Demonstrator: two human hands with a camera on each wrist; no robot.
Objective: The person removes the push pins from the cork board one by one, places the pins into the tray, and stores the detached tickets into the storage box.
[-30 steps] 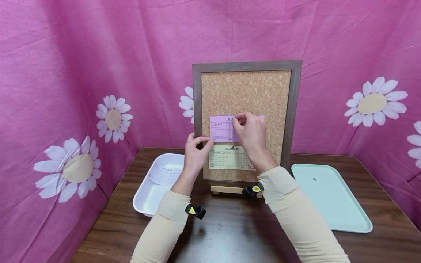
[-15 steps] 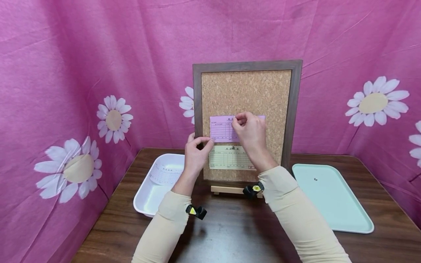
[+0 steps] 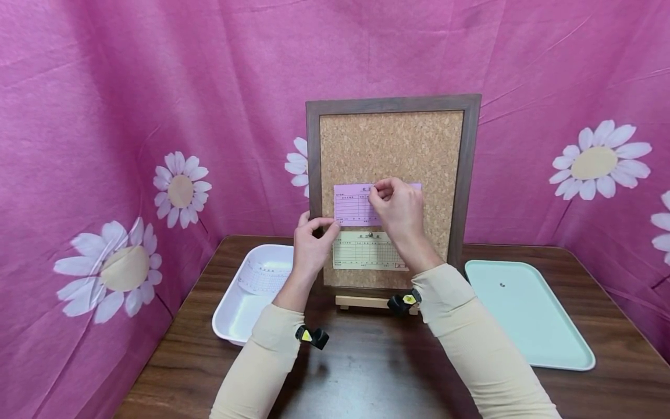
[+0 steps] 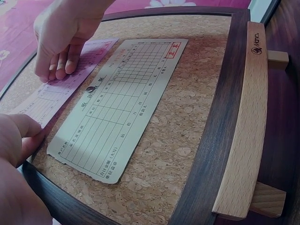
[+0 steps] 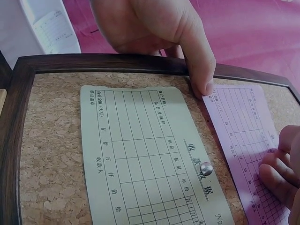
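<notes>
A cork board in a dark wooden frame stands upright on a small easel. My left hand pinches the lower left corner of a purple receipt slip lying against the cork. At that slip's upper edge, near its middle, my right hand has thumb and forefinger pinched together on a tiny push pin, mostly hidden by the fingertips. Just below, a pale green receipt slip is fixed by a silver round-headed push pin. The right hand covers part of the purple slip's right side.
Left of the board, a white basin holds a curled paper slip. On the right lies a mint green tray with a small dark pin on it. The easel's wooden ledge juts out below the frame.
</notes>
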